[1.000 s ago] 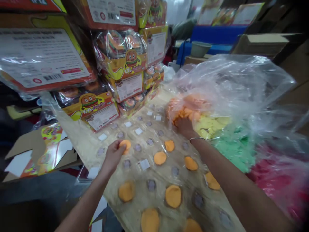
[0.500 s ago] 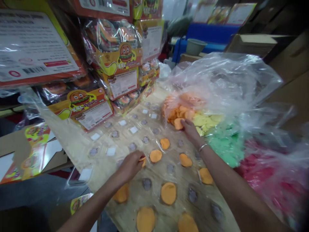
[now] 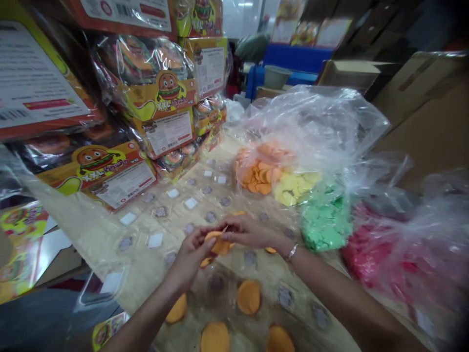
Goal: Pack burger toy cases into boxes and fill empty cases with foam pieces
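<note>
My left hand [image 3: 193, 253] and my right hand [image 3: 246, 231] meet above the middle of the table. Between their closed fingers is a flat orange disc [image 3: 221, 246], with more orange edges partly hidden beneath. Both hands seem to pinch orange pieces; how many is unclear. Clear plastic trays cover the tabletop in rows. Near me, some hold single orange discs, such as this folded-edged one [image 3: 248, 297] and this nearer one [image 3: 215, 337]. Other tray spots show a white square [image 3: 155, 240] or a grey, ragged-edged piece [image 3: 285, 296].
Clear bags at the right hold orange discs [image 3: 258, 176], yellow pieces [image 3: 295, 187], green pieces [image 3: 326, 217] and red pieces [image 3: 370, 249]. Wrapped burger-print boxes [image 3: 166, 100] are stacked along the left. Cardboard boxes [image 3: 428, 112] and a grey bucket [image 3: 277, 77] stand behind.
My right hand has come from the bag of orange discs, carrying orange, to my left hand. The view has shifted, so boxes and bags sit further left.
</note>
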